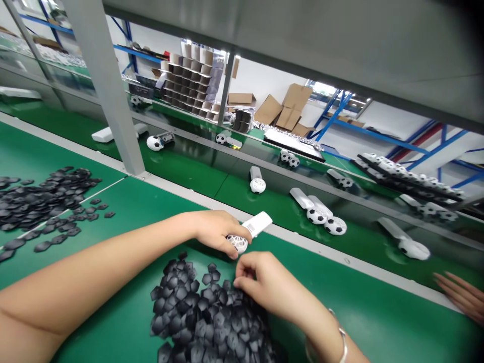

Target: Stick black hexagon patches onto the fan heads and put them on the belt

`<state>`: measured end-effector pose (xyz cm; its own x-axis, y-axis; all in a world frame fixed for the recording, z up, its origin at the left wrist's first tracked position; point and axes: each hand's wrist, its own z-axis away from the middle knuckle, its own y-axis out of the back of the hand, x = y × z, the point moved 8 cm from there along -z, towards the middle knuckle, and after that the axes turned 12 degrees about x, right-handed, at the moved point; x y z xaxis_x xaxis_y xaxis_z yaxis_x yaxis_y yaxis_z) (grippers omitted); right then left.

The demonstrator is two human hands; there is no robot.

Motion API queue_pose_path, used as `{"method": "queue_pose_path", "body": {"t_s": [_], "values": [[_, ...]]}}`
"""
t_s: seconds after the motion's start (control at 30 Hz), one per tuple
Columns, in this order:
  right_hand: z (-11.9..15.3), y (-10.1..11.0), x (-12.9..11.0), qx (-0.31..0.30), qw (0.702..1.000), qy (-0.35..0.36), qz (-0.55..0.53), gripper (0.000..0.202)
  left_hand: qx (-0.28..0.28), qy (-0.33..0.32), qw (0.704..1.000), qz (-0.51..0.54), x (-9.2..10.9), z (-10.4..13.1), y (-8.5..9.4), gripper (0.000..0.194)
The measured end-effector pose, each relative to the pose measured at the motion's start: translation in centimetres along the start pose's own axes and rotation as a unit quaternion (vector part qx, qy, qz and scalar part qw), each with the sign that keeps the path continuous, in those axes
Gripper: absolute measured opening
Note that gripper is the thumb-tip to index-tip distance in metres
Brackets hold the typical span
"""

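Left hand (218, 229)'s gripping a white ball-ended gadget (257, 225), right hand (263, 279)'s curled by black pentagons (212, 317), can't tell if it's holding any.

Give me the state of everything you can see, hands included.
Left hand: gripping white piece
White piece: ball end bare lattice where visible
Right hand: fingers curled, hold unclear
Black patches: loose, heaped
Nearest paired balls: black-patched
Carton: flaps open
Belt: motion unclear
Co-worker's hand: fingers extended

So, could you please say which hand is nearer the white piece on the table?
Left: the left hand holds the white piece by its ball end; the right hand is on its near side, by the black pile.
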<state>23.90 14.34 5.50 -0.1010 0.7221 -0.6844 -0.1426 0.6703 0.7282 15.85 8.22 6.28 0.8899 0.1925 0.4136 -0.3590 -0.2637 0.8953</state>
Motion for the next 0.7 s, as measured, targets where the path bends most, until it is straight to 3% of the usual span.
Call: {"method": "queue_pose_path", "body": {"t_s": [0.13,0.27,0.5,0.7], "values": [[-0.8,2.6,1.0,0.053,0.997,-0.004,-0.061,0.007,-0.014,-0.003,1.000,0.028,0.5,0.0,-0.3,0.047],[-1.5,4.3,1.7,0.107,0.993,0.023,-0.053,0.013,-0.027,0.011,1.000,0.011,0.3,0.3,0.0,0.052],[-2.0,3.7,0.9,0.141,0.981,0.126,-0.046,0.018,0.025,0.044,0.998,-0.047,-0.8,0.4,0.4,0.061],[-1.7,3.2,0.5,0.195,0.953,0.215,0.089,0.019,0.032,0.049,0.998,-0.038,-1.2,0.2,-0.1,0.066]]}}
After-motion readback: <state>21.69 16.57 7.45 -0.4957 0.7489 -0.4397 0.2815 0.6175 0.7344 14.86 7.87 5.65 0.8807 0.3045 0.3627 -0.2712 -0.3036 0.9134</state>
